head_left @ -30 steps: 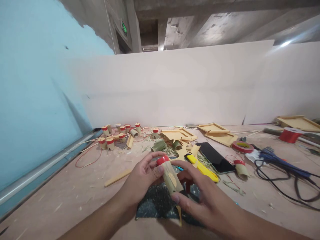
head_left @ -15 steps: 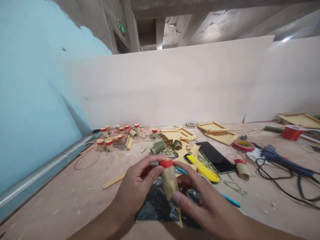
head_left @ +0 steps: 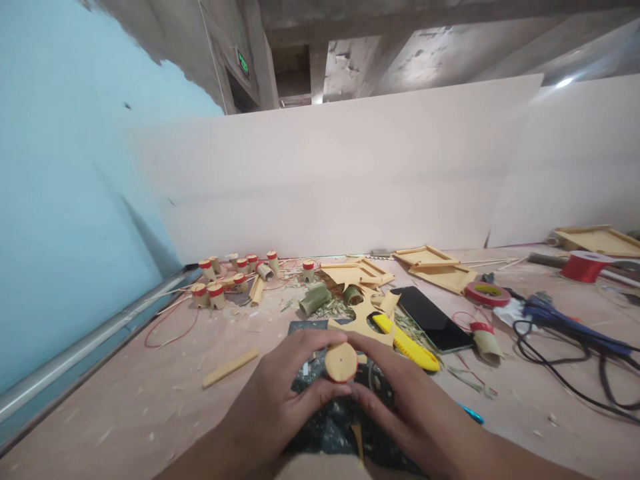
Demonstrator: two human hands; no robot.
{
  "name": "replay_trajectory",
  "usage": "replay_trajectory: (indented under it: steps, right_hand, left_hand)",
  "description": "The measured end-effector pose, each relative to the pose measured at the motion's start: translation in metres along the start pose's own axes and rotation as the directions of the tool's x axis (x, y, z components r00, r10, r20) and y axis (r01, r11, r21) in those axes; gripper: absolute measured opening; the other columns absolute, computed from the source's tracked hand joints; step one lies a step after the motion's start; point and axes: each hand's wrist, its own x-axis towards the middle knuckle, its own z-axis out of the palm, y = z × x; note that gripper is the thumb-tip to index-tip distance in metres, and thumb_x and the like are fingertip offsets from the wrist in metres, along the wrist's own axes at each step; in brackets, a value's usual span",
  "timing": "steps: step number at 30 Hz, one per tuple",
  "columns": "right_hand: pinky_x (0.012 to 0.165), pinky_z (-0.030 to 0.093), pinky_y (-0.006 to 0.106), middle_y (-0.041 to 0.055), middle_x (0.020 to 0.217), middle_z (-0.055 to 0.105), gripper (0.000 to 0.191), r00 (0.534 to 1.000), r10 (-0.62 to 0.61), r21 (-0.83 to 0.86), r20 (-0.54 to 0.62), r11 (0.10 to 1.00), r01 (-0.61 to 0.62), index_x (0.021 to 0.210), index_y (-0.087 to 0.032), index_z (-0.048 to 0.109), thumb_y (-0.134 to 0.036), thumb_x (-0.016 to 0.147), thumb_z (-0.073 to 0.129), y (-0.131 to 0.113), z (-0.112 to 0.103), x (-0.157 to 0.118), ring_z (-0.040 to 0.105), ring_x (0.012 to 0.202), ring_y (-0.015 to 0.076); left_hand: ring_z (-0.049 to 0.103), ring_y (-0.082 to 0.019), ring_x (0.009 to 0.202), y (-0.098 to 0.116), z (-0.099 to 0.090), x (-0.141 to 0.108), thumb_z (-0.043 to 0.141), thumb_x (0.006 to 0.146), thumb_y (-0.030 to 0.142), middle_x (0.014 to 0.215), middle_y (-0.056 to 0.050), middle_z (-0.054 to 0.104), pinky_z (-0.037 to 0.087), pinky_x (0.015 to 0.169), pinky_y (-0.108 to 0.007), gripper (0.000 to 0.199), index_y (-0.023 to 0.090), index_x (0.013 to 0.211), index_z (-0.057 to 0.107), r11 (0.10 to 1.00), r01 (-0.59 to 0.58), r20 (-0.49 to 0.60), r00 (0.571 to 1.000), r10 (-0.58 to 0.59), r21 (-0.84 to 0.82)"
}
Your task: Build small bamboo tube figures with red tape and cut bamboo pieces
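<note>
Between both hands is a small bamboo tube [head_left: 341, 362], its round wooden end with a tiny centre hole facing me and a red band at the rim. My left hand [head_left: 285, 383] grips it from the left, thumb below and fingers above. From the right, my right hand [head_left: 395, 380] closes on the same tube, thumb and fingertips at its edge. Most of the tube's body is hidden behind its end. Under the hands lies a dark, dusty mat [head_left: 320, 427] with a thin wood strip on it.
Several red-banded bamboo tubes [head_left: 216, 295] stand at the left back. A yellow utility knife [head_left: 407, 343], a black phone [head_left: 433, 319], a tape roll [head_left: 487, 293] and blue-handled pliers [head_left: 575, 323] with a black cord lie right. A flat wood stick [head_left: 230, 369] lies left.
The bamboo tube has tipped from nearly upright so its round end faces me. Both hands have moved slightly down, with the right hand's grip shifting up to the banded end.
</note>
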Motion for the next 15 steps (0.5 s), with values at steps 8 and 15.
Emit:
replay_trajectory:
  steps: [8,15]
  right_hand:
    - [0.124,0.045,0.056,0.0166,0.159,0.061,0.051,1.0,-0.012,-0.08,0.008,0.997,0.012,0.156,-0.02,0.053,-0.024,0.106,0.054,0.002,0.002,-0.002,0.058,0.147,0.0302]
    - [0.121,0.049,0.054,0.0195,0.156,0.063,0.053,0.994,0.015,-0.083,0.105,0.997,-0.007,0.154,-0.015,0.055,-0.018,0.101,0.055,-0.009,0.001,-0.003,0.062,0.142,0.0317]
  left_hand:
    - [0.074,-0.028,0.114,-0.02,-0.005,0.018,0.081,0.096,0.043,0.131,-0.002,0.078,0.055,0.097,-0.034,0.032,0.031,0.125,0.075,0.972,0.207,-0.076,0.973,-0.216,-0.108]
    - [0.07,-0.031,0.124,-0.029,-0.003,0.02,0.076,0.098,0.039,0.13,-0.007,0.078,0.054,0.103,-0.036,0.033,0.025,0.127,0.072,0.957,0.216,-0.08,0.969,-0.235,-0.191]
